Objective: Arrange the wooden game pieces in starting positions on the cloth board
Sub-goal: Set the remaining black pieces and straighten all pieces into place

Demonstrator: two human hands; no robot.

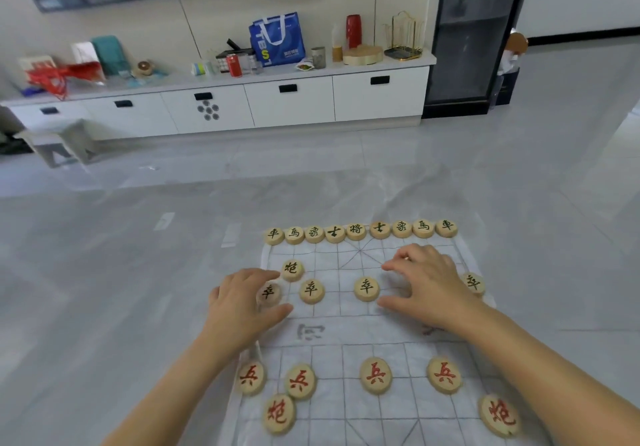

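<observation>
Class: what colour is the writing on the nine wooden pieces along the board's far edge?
Black on pale round wooden pieces; head view.

The middle band of the cloth board (pixel 367 333) lies open between black-lettered pieces (pixel 366 288) and red-lettered pieces (pixel 375 375); a packed far row (pixel 356 231) walls the back edge.

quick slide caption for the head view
Person's left hand and right hand reach over black-lettered pieces on the cloth board; red-lettered pieces lie nearer the camera.

Left hand (pixel 242 303) palm down, fingers and thumb spread wide, right hand (pixel 429 283) palm down, fingers arched, thumb stretched inward, grip unclear, left forearm (pixel 166 393) and right forearm (pixel 554 369) bare, angled inward.
</observation>
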